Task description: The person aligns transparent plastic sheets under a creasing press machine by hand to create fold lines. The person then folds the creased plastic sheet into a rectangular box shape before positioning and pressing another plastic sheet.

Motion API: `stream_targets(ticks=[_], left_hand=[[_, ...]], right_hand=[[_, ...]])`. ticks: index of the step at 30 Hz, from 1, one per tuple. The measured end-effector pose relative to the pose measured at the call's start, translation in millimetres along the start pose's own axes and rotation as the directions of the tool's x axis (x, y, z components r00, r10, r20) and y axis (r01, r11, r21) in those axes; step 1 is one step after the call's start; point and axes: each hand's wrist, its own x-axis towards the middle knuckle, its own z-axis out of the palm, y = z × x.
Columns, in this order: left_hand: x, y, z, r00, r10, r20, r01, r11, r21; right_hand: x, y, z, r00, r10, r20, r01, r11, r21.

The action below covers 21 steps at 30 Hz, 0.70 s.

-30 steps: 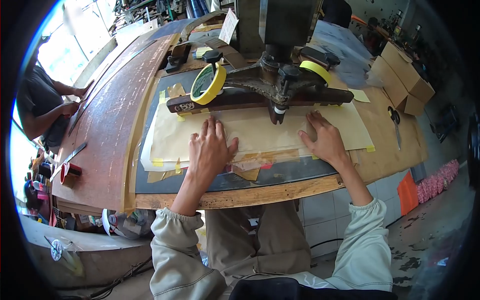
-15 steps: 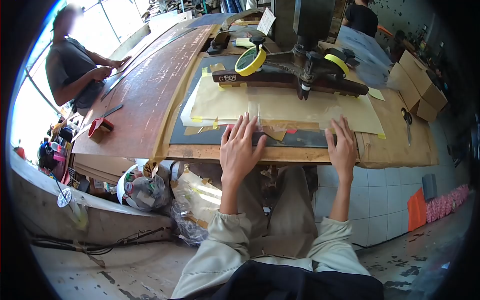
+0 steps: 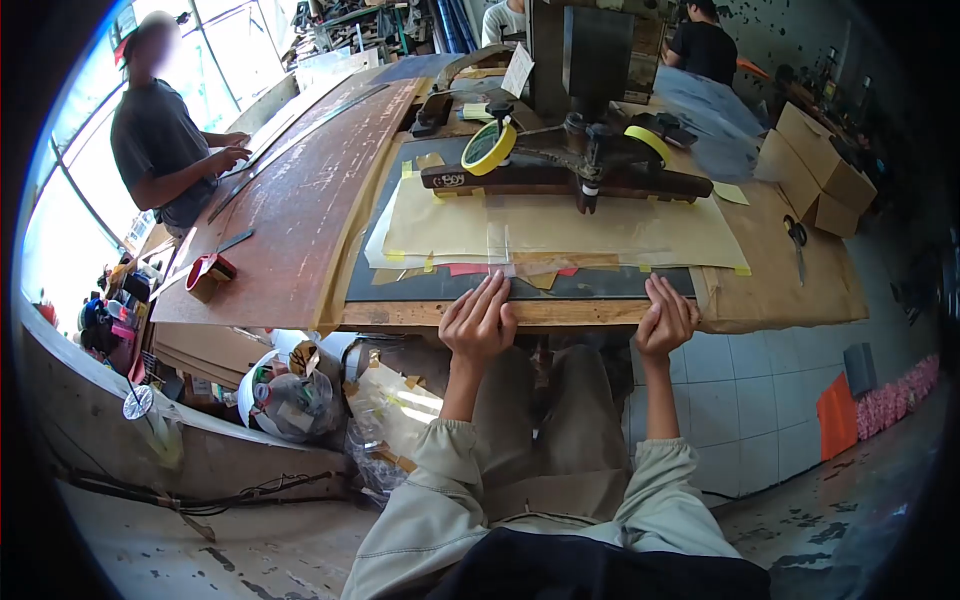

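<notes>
My left hand (image 3: 478, 322) is at the front wooden edge (image 3: 570, 313) of the work surface, with loosely bent fingers and the thumb apart from the fingertips. Its fingertips are close to a strip of clear tape (image 3: 498, 240) on a cream paper sheet (image 3: 590, 225). Farther right along the same edge is my right hand (image 3: 667, 320), its fingers half curled. No object shows in either hand. The sheet lies on a dark mat (image 3: 420, 285), partly under a dark press bar (image 3: 570, 183). Brown tape (image 3: 560, 264) runs along its front margin.
Yellow tape rolls (image 3: 490, 148) sit on the press. Scissors (image 3: 796, 245) and a cardboard box (image 3: 815, 165) are to the right. A red tape dispenser (image 3: 208, 278) stands on the brown board (image 3: 300, 200) at left, where a person (image 3: 165, 140) works. Others are behind.
Both hands have drawn back from the paper toward the front edge, and their fingers have gone from spread flat to bent. The view has shifted slightly.
</notes>
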Motion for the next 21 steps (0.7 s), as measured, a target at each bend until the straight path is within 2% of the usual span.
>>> stream_targets(ticks=[8,14,21], left_hand=[[-6.7,2.6,3.2,0.995,0.033,-0.097,-0.029,0.998,0.050],[-6.1,4.7,3.3,0.994,0.031,-0.102,-0.020,0.994,0.110],[-9.5,3.5,5.9,0.994,-0.005,-0.112,0.013,0.998,0.066]], right_hand=[[-1.7,1.5,2.0,0.999,-0.030,-0.044,0.029,1.000,-0.007],[-0.5,-0.1,1.0,0.999,-0.030,-0.045,0.029,0.999,-0.018],[-1.2,0.0,1.6,0.999,-0.016,-0.038,0.015,0.999,-0.030]])
